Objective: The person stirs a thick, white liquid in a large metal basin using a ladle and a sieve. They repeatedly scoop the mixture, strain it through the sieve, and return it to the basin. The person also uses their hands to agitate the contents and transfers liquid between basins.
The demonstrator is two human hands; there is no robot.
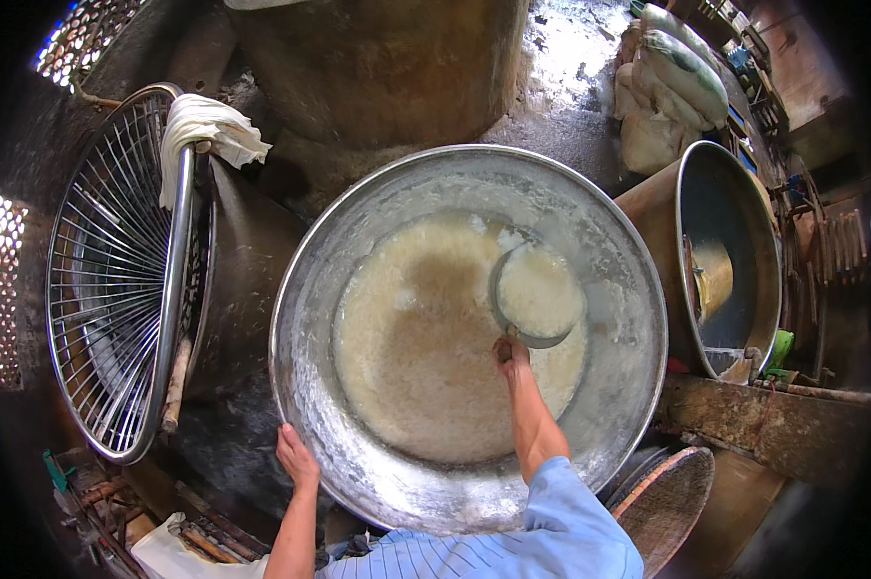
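Note:
A wide metal basin (616,311) fills the middle of the view, with cloudy, whitish-tan liquid (435,347) in its bottom. My right hand (511,353) is closed around the short handle of a round dipper (540,293), at the right side of the liquid. The dipper is filled to near its rim with the same pale, grainy-looking stuff. At the basin's lower left rim is my left hand (296,457), its palm and fingers against the outer edge, thumb side up. Whether its fingers curl under the rim is hidden.
Left of the basin, a large wire-spoked metal rack (110,289) leans on a vat, a white cloth (207,134) draped over it. A tall metal vat (728,188) stands right, above a wooden beam (761,427). Full sacks (674,79) lie behind; a woven basket (667,506) stands lower right.

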